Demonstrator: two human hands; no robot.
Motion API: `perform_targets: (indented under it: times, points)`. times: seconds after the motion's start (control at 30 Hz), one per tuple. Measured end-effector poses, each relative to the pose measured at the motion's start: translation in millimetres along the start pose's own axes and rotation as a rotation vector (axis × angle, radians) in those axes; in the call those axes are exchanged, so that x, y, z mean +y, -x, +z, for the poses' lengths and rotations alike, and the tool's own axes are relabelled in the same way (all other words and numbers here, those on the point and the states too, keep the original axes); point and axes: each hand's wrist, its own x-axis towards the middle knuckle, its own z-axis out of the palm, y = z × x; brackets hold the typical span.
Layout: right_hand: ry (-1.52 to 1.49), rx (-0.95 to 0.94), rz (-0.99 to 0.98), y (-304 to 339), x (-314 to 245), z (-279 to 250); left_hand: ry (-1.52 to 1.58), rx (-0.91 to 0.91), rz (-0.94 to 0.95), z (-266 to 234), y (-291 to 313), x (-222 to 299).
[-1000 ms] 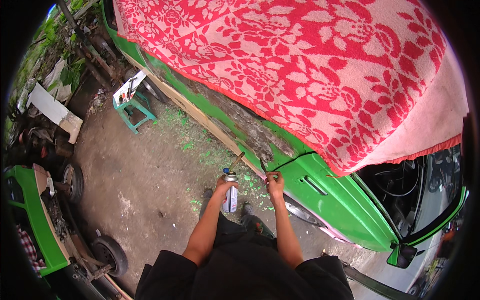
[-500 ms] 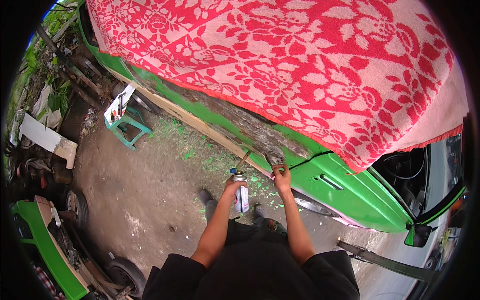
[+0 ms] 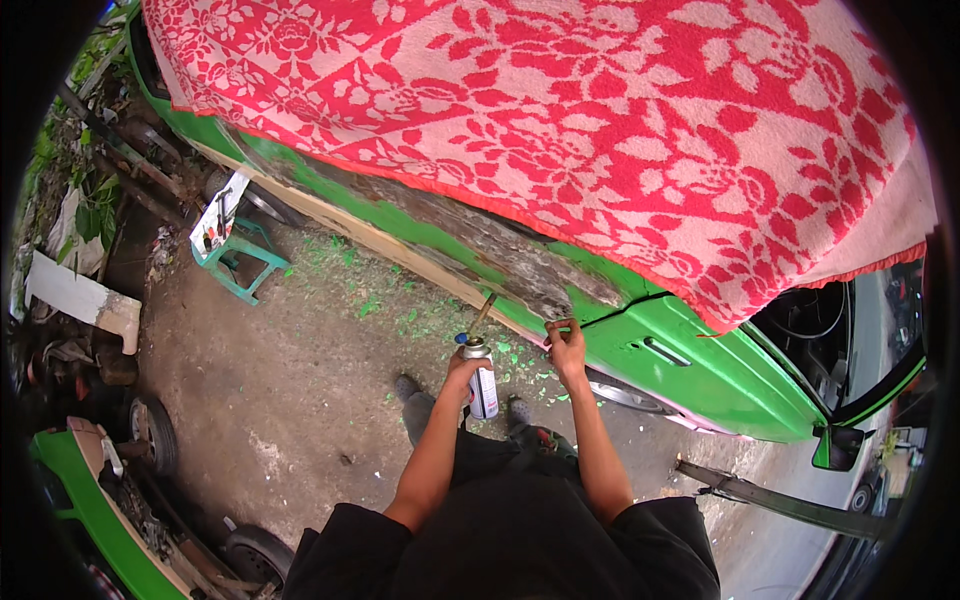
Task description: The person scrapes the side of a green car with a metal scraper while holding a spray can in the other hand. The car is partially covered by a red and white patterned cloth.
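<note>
My left hand is wrapped round a white gas canister. A blowtorch head with a blue knob tops it, its brass-coloured tube slanting toward the lower side of the green car. Fingers bent and close together, my right hand is at the lower right end of a rough, grey-brown stripped band on the car's side. Anything between those fingertips is too small to make out. No flame shows at the tube's tip.
A red and pink floral blanket drapes over the car. Green paint flakes litter the ground. On the left stands a green stool with tools on it. Loose wheels and a green car part lie lower left.
The view has shifted slightly, so the car and stool appear a little farther left. My right fingertips have moved slightly up along the stripped band. My left hand keeps the canister nearly still.
</note>
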Motion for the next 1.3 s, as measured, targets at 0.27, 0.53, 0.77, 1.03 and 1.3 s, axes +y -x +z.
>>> perform_targets:
  times: [0.27,0.53,0.77,1.03,1.3]
  points:
    - [0.007,-0.012,-0.007,-7.7,8.7,-4.8,-0.011,-0.029,-0.032,4.6,-2.5,5.3]
    - [0.017,-0.030,0.054,-0.9,-4.9,2.1,-0.041,0.003,0.002,-1.1,-1.5,10.1]
    - [0.055,-0.009,0.072,-1.2,-7.4,1.9,0.003,0.022,-0.021,1.8,2.7,15.9]
    - [0.028,-0.017,0.096,-0.5,-6.7,5.2,-0.009,0.023,-0.017,-4.4,-2.3,13.3]
    - [0.009,-0.041,0.109,-1.2,-7.0,4.9,-0.052,-0.022,-0.011,-4.4,2.7,9.4]
